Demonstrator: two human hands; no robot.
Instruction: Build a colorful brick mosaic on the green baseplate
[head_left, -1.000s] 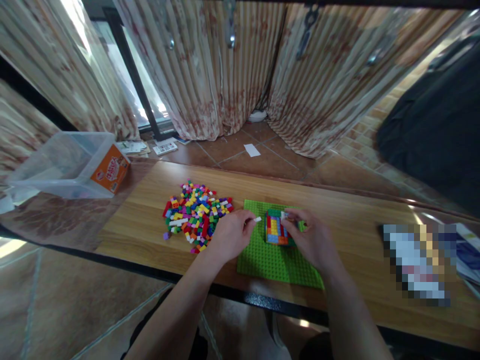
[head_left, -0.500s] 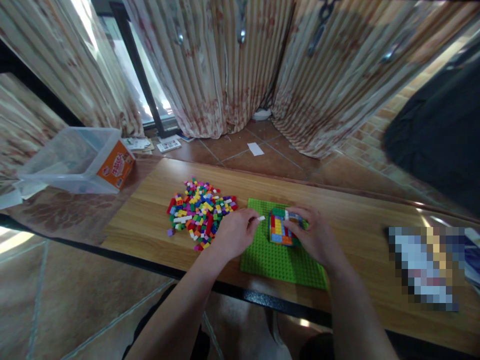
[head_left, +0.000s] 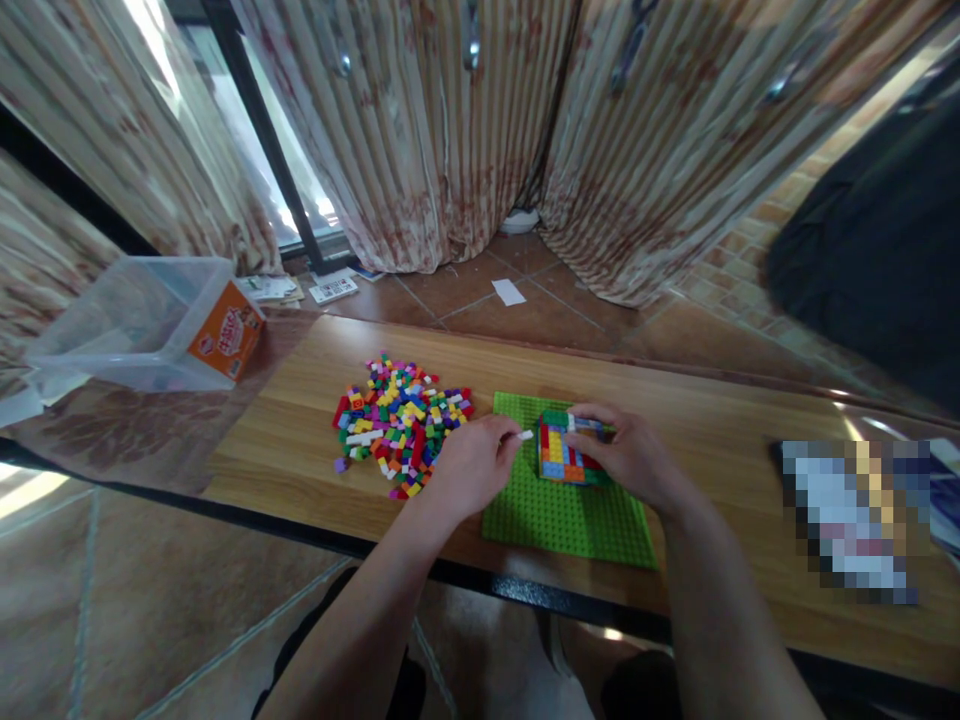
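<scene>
My left hand (head_left: 480,462) pinches a small white toy brick (head_left: 526,435) between thumb and fingertips, just left of a multicoloured brick build (head_left: 559,458). That build stands on a green studded baseplate (head_left: 566,525) and shows red, yellow, blue, orange and green bricks. Over its upper right part lies my right hand (head_left: 626,450), thumb and fingers closed on the build and hiding some of its far side. A white brick shows at the build's top edge, close to my right fingertips. To the left of my left hand spreads a pile of loose coloured bricks (head_left: 405,415).
A clear plastic bin (head_left: 135,350) with an orange label stands at the left. The wooden table (head_left: 277,440) has a dark front edge. A blurred-out flat item (head_left: 844,525) lies at the right. Curtains (head_left: 420,150) hang behind, and a dark shape (head_left: 870,240) is at upper right.
My right thumb and fingers have shifted slightly on the build, and more of its top shows. My left hand still holds the white brick in nearly the same place. The view has tilted slightly.
</scene>
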